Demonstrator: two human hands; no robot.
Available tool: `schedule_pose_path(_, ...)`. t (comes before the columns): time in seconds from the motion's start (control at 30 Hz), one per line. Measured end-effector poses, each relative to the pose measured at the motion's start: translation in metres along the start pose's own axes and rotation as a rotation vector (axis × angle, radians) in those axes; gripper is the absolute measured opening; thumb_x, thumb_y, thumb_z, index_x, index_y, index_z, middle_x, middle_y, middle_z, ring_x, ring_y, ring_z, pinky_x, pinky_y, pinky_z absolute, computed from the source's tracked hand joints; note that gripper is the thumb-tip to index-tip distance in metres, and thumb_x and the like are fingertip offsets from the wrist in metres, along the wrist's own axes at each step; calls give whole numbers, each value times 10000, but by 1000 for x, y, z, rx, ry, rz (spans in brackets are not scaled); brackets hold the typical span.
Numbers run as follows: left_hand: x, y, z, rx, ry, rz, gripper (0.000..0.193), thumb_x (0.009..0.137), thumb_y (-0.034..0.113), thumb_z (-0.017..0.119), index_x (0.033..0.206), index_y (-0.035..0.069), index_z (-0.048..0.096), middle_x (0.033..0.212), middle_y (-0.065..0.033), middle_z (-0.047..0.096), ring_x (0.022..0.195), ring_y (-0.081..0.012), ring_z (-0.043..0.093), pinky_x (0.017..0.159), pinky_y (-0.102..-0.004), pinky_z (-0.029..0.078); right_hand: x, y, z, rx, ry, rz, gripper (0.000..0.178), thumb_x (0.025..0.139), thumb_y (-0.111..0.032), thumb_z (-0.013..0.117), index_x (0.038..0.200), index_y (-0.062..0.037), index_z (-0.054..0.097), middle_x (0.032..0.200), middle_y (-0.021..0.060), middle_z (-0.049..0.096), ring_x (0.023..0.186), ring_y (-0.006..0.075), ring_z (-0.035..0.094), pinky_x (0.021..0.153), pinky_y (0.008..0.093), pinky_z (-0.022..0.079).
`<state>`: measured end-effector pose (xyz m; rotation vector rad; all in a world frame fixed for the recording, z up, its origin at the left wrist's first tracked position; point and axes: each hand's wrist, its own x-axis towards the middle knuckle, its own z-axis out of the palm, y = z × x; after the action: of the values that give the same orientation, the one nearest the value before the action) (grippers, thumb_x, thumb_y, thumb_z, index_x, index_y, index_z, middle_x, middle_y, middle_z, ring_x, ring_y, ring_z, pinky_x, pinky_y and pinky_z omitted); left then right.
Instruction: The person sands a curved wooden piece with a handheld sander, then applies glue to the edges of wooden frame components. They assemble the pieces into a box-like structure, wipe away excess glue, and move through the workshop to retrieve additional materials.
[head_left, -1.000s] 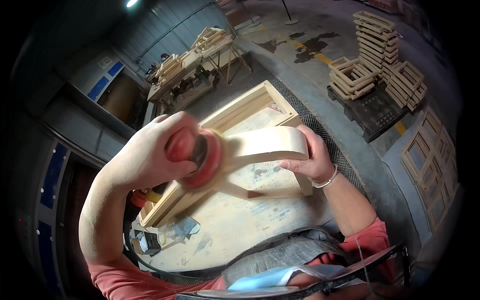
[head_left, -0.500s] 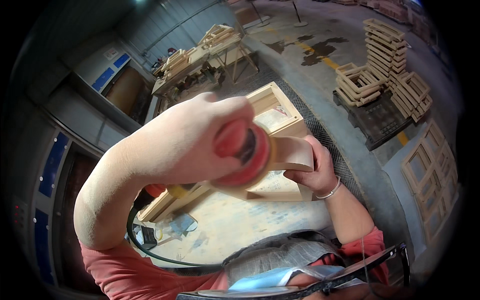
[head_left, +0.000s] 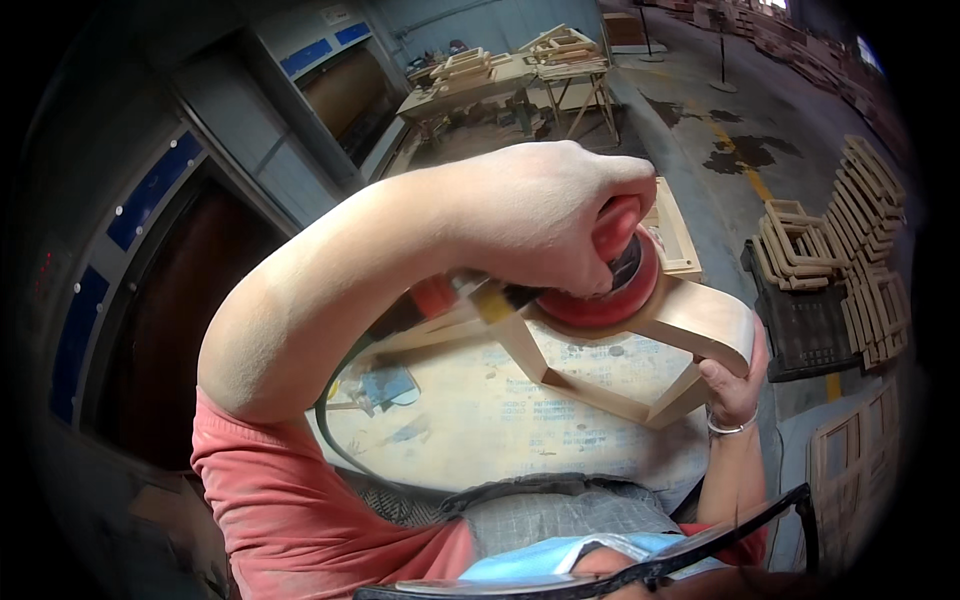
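Note:
My left hand (head_left: pixel 540 215) is closed round a red round power sander (head_left: pixel 598 308) with a black middle. The sander's disc sits at the upper edge of a pale wooden frame (head_left: pixel 695 312) with a rounded corner; whether it presses there is hard to tell. Wrapped on that rounded corner, my right hand (head_left: pixel 735 388) holds the frame at its right end. The frame is tipped up on the worktable (head_left: pixel 480 425), its lower bars near the tabletop. A dark hose (head_left: pixel 326 412) curves from behind my left forearm. My left hand hides part of the sander.
Behind the sander lies another wooden frame (head_left: pixel 680 235). A blue sheet (head_left: pixel 388 388) rests at the table's left. Stacked frames (head_left: pixel 800 245) stand on a black pallet (head_left: pixel 800 330) at right. More frames lie on a far table (head_left: pixel 465 85); blue-panelled cabinets line the left.
The view has turned, so the surroundings sit farther right. In the picture, the sander and both hands have shifted right. More of the held frame's underside and lower bars shows.

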<state>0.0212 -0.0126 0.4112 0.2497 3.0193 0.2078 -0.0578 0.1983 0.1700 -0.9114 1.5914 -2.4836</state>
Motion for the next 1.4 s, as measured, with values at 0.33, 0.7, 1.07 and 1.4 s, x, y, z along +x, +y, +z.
schedule_pose_path(0.33, -63, -104, -6, -91, 96, -467, 443, 641, 153, 747, 1028, 109, 535, 971, -96, 587, 894, -237, 575, 795, -327, 477, 0, 4, 1, -70, -11, 8, 638, 630, -315, 844, 1067, 8, 508, 932, 33, 559, 852, 115, 526, 767, 252, 434)
schedule_pose_path(0.7, -43, -20, -4, 45, 3, -237, 498, 619, 117, 772, 1058, 93, 541, 1065, -101, 578, 994, -273, 567, 852, -350, 484, 7, -3, 4, -19, -57, -11, 490, 656, -140, 798, 1048, -8, 534, 950, 31, 587, 856, 93, 541, 773, 252, 450)
schedule_pose_path(1.07, 28, 74, 0, 206, -100, 169, 380, 701, 138, 673, 1057, 77, 556, 889, -162, 625, 880, -337, 619, 746, -406, 519, 4, -4, 6, -100, -165, 78, 608, 657, -209, 834, 1149, -32, 525, 1010, 11, 563, 958, 130, 550, 829, 280, 445)
schedule_pose_path(1.4, 35, 107, -7, 219, -159, 231, 328, 724, 173, 696, 1012, 130, 545, 773, -109, 581, 844, -310, 576, 687, -394, 500, 3, -11, -9, -229, -99, -76, 545, 647, -165, 827, 1086, -23, 536, 970, 79, 644, 882, 136, 605, 775, 282, 479)
